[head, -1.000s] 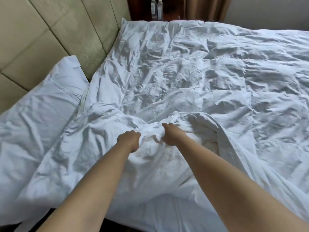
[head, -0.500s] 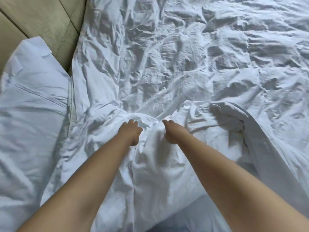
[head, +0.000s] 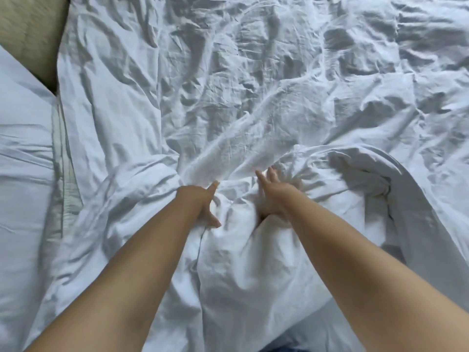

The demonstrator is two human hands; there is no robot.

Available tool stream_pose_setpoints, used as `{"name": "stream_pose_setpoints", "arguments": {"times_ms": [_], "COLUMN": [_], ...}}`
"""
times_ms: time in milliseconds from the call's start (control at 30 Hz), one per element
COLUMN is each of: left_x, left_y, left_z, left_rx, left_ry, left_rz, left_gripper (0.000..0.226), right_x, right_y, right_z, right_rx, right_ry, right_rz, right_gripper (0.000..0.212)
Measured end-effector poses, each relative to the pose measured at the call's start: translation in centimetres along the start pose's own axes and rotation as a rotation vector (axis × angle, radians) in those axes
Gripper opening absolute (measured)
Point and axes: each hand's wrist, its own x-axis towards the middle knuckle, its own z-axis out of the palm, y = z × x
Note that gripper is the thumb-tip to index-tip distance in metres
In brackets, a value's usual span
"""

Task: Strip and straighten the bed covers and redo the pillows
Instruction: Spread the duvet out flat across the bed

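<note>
Rumpled white duvet point(head: 279, 72), both hands' fingers point(head: 271, 174) part-buried in folds

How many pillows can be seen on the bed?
1. One white pillow lies at the left edge, beside the crumpled duvet and below the beige headboard. Others may be hidden under the duvet or lie out of view.
</note>
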Motion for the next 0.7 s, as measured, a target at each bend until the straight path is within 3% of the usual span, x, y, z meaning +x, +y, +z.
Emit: {"name": "stream_pose_setpoints", "arguments": {"times_ms": [133,233,333,467,567,700], "left_x": [-1.0,-2.7,-5.1,-9.6,-12.4,-14.8], "left_y": [0.3,0.3,-1.4,-4.2,-6.9,-9.7], "left_z": [-0.8,-2.2,-3.9,-7.1,-10.7,-16.9], "left_rx": [0.018,0.131,0.085,0.035,-0.050,0.062], "left_ry": [-0.234,-0.402,-0.363,0.179,0.558,0.949], "left_rz": [0.016,-0.022,-0.177,-0.392,-0.487,-0.512], "left_gripper": [0.127,0.091,0.067,0.042,0.030,0.030], "right_x": [-0.9,-1.7,-3.5,-5.3,-5.9,-6.7], "right_y": [0.0,-0.8,-1.6,-3.8,-6.2,-8.5], "right_z": [0.6,-0.4,-2.1,-7.0,-13.0,-19.4], "right_rx": [-0.136,-0.304,-0.499,-0.298,-0.037,0.258], "right_ry": [-0.053,-0.091,-0.161,0.211,0.525,0.854], "right_rz": [0.058,0.077,0.063,0.043,0.028,0.069], "right_gripper": [0.090,0.086,0.062,0.038,0.037,0.035]}}
